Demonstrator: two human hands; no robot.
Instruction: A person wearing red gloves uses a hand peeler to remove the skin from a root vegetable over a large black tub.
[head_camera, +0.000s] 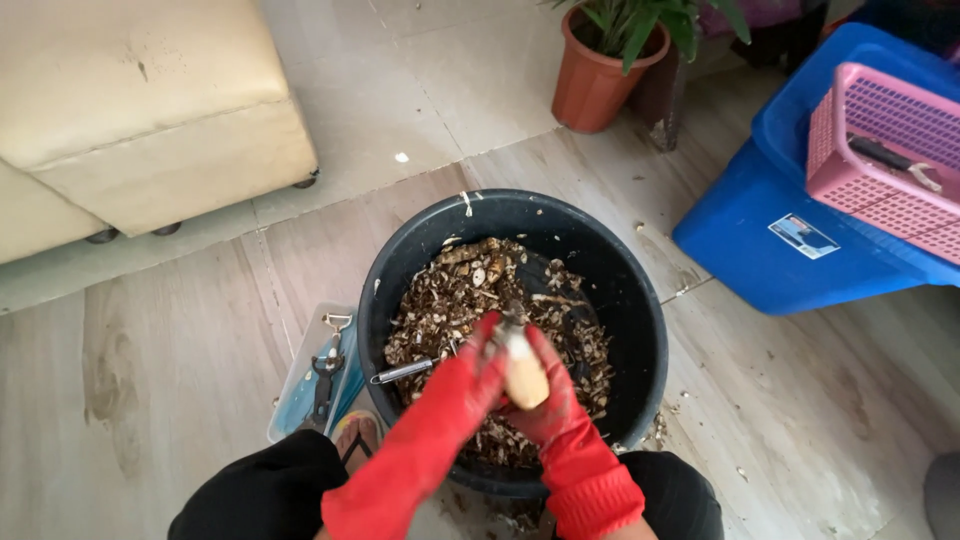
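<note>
Red-gloved, my left hand closes on a steel-handled peeler, its blade against a pale, smooth peeled root that my right hand grips from below, fingers wrapped round it. Both hover over a round black tub heaped with brown, flaky peelings. To its left I see a clear plastic tray holding tools on wood-look flooring; farther right, a terracotta plant pot, then a blue bin topped by a pink latticed basket.
</note>
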